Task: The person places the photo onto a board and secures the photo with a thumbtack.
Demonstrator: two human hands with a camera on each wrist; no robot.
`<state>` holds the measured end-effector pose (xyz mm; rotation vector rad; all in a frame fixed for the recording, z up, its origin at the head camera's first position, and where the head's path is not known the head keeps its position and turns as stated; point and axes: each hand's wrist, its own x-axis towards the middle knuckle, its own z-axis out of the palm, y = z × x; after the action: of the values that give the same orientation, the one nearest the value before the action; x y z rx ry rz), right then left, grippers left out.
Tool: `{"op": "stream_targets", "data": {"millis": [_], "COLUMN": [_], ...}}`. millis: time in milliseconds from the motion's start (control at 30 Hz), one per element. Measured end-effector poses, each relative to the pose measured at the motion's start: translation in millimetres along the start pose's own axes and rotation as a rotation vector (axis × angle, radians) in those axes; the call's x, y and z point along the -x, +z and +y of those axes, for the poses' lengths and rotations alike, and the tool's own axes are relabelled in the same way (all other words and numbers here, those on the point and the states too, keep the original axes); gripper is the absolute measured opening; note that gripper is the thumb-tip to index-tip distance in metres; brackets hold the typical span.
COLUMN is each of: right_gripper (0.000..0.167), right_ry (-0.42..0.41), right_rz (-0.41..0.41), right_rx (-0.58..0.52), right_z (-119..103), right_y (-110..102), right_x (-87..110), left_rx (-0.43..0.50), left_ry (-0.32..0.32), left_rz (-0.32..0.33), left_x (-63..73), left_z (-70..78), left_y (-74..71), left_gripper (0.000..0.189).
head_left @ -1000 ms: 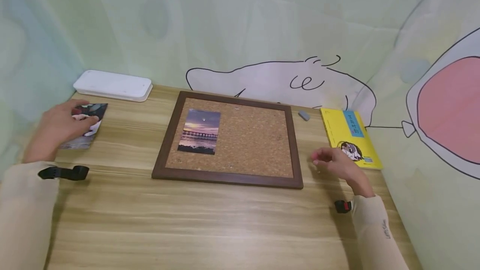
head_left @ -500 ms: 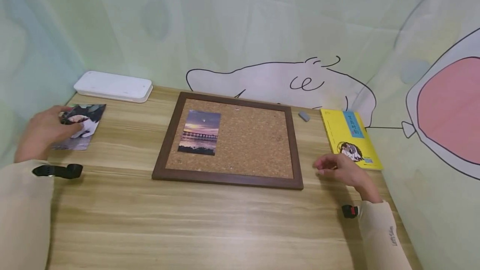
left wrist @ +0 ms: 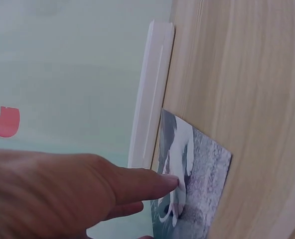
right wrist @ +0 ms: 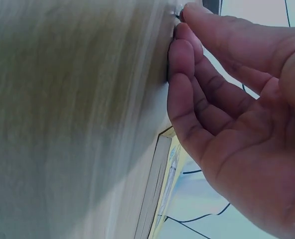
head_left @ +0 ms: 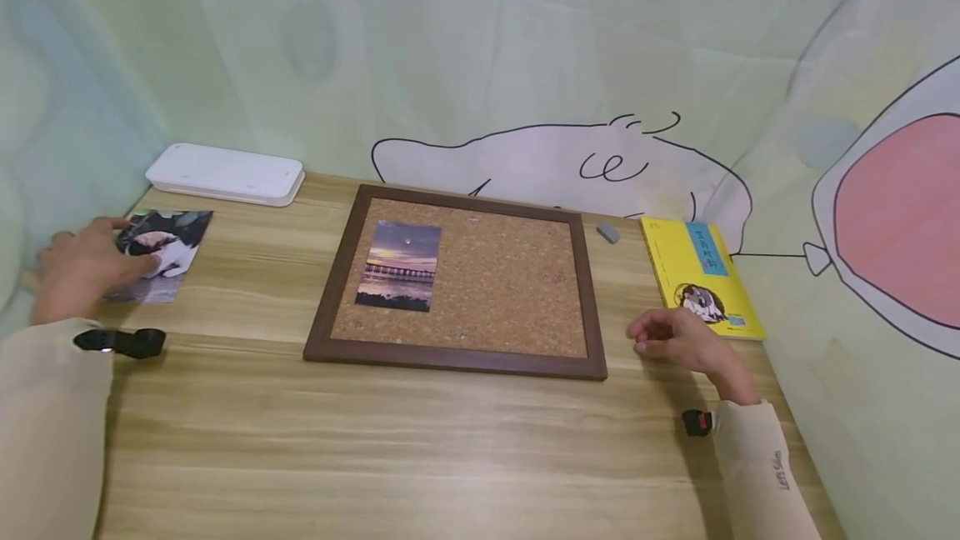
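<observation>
My left hand (head_left: 82, 267) is over a photo of a white-and-dark cat (head_left: 178, 250) at the left of the table. Its thumb lies extended across the photo's face, while the other fingers reach to the far left edge; the left wrist view shows the thumb over the cat picture (left wrist: 207, 159). My right hand (head_left: 686, 342) hovers low between the corkboard and the yellow book. In the right wrist view, thumb and index fingertip pinch a small clear push pin (right wrist: 178, 11), mostly hidden by them. On the brown-framed corkboard (head_left: 510, 282), a sunset pier photo (head_left: 400, 265) is pinned near its top.
A white flat case (head_left: 225, 172) lies at the back left, against the curtain. Behind the board's right corner sits a grey eraser (head_left: 608, 232). The yellow book (head_left: 678, 248) lies at the right edge. A printed curtain (head_left: 480, 48) encloses the table's back and sides.
My left hand has slid left across the cat photo, uncovering more of it; the photo stays nearly in place. My right hand has shifted slightly right and toward me.
</observation>
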<state>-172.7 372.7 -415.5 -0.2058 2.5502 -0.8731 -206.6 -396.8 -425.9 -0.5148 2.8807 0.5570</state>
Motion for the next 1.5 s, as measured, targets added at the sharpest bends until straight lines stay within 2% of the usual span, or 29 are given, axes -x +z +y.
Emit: {"op": "stream_targets", "data": {"millis": [233,467,767,1033,1133,1300,1500], "right_gripper": [0.016,0.012,0.012,0.013,0.013,0.015,0.014], "right_ry": [-0.011,0.011,0.015,0.019,-0.004,0.026,0.003], "right_rz": [0.014,0.022,0.031,0.044,0.051,0.06,0.092], "right_rx": [0.006,0.069,0.107,0.064,0.041,0.001,0.007], "right_z": [0.5,-1.4,-4.3,-11.0,-16.2,-23.4,-33.3], "right_y": [0.7,1.9,-0.1,-2.3,-3.6,-4.0,-5.7], "right_x": [-0.8,-2.6,-4.1,-7.6,-8.7,-11.3,-15.6], "left_rx": [0.017,0.022,0.136,0.126,0.119,0.131,0.183], "left_ry": [-0.021,-0.023,-0.05,0.023,0.051,0.087,0.132], "left_rz": [0.0,0.037,0.064,0.038,0.016,-0.007,0.032], "left_x": [-2.2,-1.6,2.1,1.9,4.8,9.9,10.9], "left_z": [-1.3,1.0,4.7,5.6,9.8,19.8,35.6], "left_y": [0.6,-0.8,-1.6,-9.2,-11.4,-12.8,-15.1], "left_gripper": [0.083,0.079,0.086,0.081,0.075,0.069,0.066]}}
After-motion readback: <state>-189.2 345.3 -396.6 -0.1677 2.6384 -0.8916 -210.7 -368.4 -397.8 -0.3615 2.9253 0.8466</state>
